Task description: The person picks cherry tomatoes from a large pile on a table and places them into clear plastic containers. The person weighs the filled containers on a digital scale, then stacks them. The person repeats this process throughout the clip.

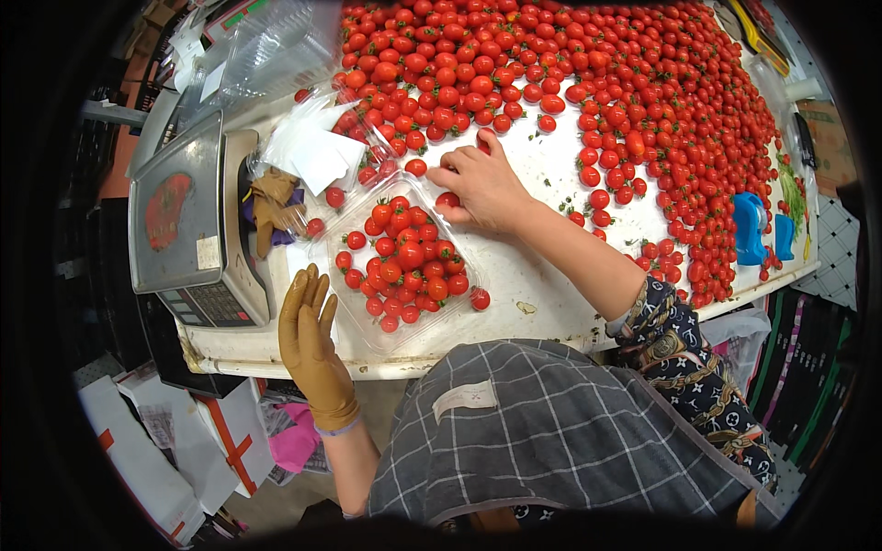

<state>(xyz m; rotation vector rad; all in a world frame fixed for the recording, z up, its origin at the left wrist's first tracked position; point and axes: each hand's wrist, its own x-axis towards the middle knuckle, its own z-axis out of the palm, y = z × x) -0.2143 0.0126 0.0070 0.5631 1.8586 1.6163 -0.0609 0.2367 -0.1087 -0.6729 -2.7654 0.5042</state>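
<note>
My right hand [479,182] is bare and curls over the white table, with one cherry tomato [448,200] under the fingers and another at a fingertip; whether it grips them is unclear. Just left of it lies a clear plastic punnet [344,313] with a heap of cherry tomatoes [410,255] inside. My left hand [310,337], in a tan rubber glove, is raised at the punnet's left, fingers upright and holding nothing. Beyond my right hand a large pile of cherry tomatoes [620,76] with green stems spreads across the table.
A weighing scale [179,206] stands at the left. Beside it lie crumpled gloves [270,203], white paper slips [320,158] and clear plastic. Stacked clear punnets [282,48] are at the back left. Blue plastic items [750,227] lie at the right. A single tomato [480,298] touches the punnet's right side.
</note>
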